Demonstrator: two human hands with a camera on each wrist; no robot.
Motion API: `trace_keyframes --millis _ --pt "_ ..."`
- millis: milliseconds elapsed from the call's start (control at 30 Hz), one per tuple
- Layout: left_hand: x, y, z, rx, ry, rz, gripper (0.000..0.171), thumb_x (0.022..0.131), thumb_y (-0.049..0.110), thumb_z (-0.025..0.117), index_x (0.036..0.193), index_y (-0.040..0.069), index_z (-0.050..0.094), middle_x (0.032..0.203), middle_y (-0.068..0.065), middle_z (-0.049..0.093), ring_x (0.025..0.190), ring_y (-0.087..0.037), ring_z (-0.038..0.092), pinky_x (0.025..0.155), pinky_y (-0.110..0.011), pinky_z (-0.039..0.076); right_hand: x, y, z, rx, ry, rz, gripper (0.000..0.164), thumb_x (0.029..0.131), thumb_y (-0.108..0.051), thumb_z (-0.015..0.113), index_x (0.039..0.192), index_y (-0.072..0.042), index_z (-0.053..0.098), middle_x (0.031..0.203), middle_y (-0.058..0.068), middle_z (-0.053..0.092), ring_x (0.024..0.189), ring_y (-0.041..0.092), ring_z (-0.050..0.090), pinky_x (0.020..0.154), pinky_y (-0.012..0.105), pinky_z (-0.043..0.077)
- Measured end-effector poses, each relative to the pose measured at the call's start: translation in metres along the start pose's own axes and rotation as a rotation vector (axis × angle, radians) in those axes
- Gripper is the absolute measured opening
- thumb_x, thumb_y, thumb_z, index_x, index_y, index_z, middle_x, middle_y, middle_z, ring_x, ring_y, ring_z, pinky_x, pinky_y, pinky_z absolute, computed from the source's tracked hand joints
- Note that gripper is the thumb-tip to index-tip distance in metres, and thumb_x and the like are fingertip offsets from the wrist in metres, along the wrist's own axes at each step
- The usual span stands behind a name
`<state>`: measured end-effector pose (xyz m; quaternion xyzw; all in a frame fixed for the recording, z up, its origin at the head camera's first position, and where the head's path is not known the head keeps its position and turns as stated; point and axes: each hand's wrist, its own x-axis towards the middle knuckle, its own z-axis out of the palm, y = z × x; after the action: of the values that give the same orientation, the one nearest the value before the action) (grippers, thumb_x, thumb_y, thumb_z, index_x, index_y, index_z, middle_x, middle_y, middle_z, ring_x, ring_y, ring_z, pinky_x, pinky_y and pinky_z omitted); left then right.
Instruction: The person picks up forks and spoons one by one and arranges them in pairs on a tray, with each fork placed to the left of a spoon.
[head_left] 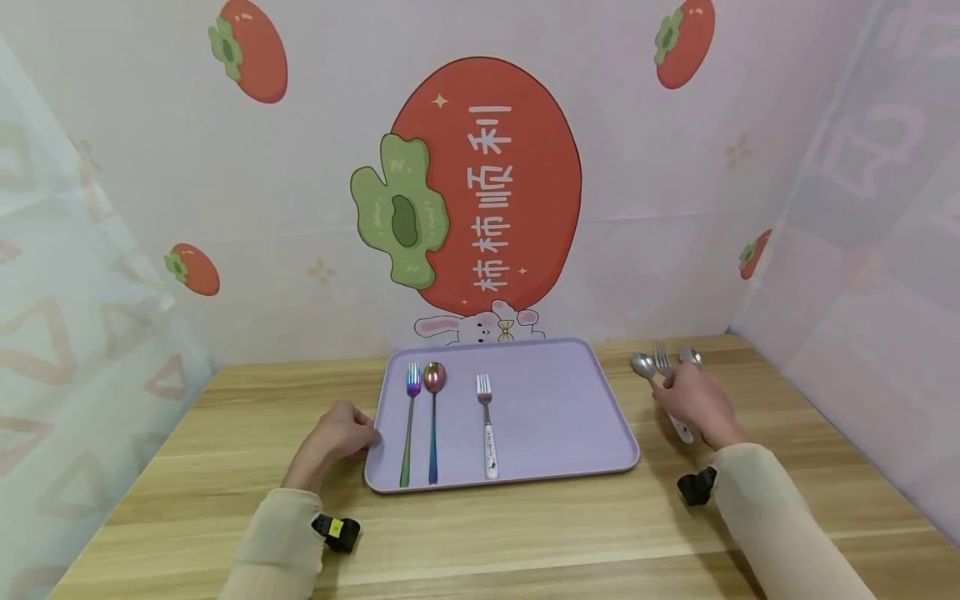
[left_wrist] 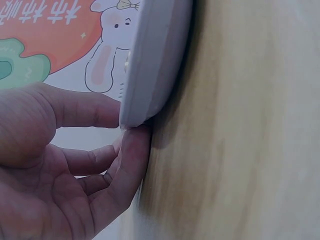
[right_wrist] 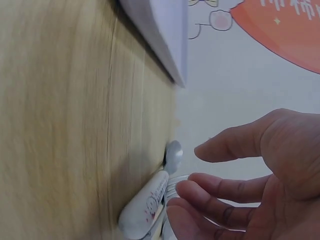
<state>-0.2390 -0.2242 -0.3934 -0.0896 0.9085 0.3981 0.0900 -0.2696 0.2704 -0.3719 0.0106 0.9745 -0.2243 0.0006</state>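
Observation:
My left hand pinches the left rim of a lilac tray; in the left wrist view, the thumb lies on the rim and a finger is at its outer side. On the tray lie a rainbow-coloured fork, a matching spoon and a fork with a white printed handle. Right of the tray, my right hand hovers over a silver spoon, a fork and another spoon. Its thumb and fingers stand apart, fingertips close to a white printed handle.
The wooden table carries everything. Behind it rises a wall covering with persimmon and rabbit drawings, and covered side walls stand at left and right. A small black camera sits on each wrist.

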Motion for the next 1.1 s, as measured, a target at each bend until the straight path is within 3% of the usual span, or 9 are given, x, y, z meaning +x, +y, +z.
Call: trace_keyframes --millis 133,267,500,1100 --pt "0.001 0.000 0.000 0.003 0.003 -0.004 0.012 0.078 0.003 0.065 0.084 -0.005 0.060 0.083 -0.015 0.057 0.071 -0.021 0.058 0.060 -0.031 0.053 0.006 -0.001 -0.002 -0.014 -0.057 0.005 0.030 0.085 -0.021 0.052 0.058 -0.014 0.039 0.052 -0.004 0.031 0.045 0.012 0.033 0.041 0.025 0.025" --pt "0.001 0.000 0.001 0.005 0.003 -0.005 0.010 0.078 0.004 0.065 0.083 -0.004 0.060 0.083 -0.014 0.057 0.071 -0.021 0.058 0.060 -0.031 0.053 0.013 0.000 -0.005 -0.029 -0.121 0.016 0.032 0.086 -0.022 0.053 0.057 -0.015 0.040 0.051 -0.004 0.033 0.044 0.011 0.034 0.041 0.024 0.028" --pt "0.001 0.000 0.000 -0.005 -0.002 0.003 0.011 0.078 0.003 0.064 0.084 -0.005 0.059 0.084 -0.015 0.057 0.071 -0.021 0.058 0.061 -0.031 0.053 0.021 0.005 -0.007 -0.074 -0.160 0.000 0.034 0.084 -0.023 0.054 0.054 -0.016 0.038 0.049 -0.006 0.032 0.043 0.009 0.035 0.040 0.023 0.029" --pt "-0.002 0.002 -0.002 -0.003 -0.008 0.012 0.015 0.078 0.003 0.064 0.088 -0.007 0.058 0.085 -0.017 0.056 0.073 -0.023 0.058 0.061 -0.032 0.054 0.026 0.000 -0.008 -0.137 -0.265 0.054 0.017 0.079 -0.015 0.055 0.063 -0.009 0.051 0.057 0.003 0.052 0.048 0.015 0.053 0.042 0.023 0.041"
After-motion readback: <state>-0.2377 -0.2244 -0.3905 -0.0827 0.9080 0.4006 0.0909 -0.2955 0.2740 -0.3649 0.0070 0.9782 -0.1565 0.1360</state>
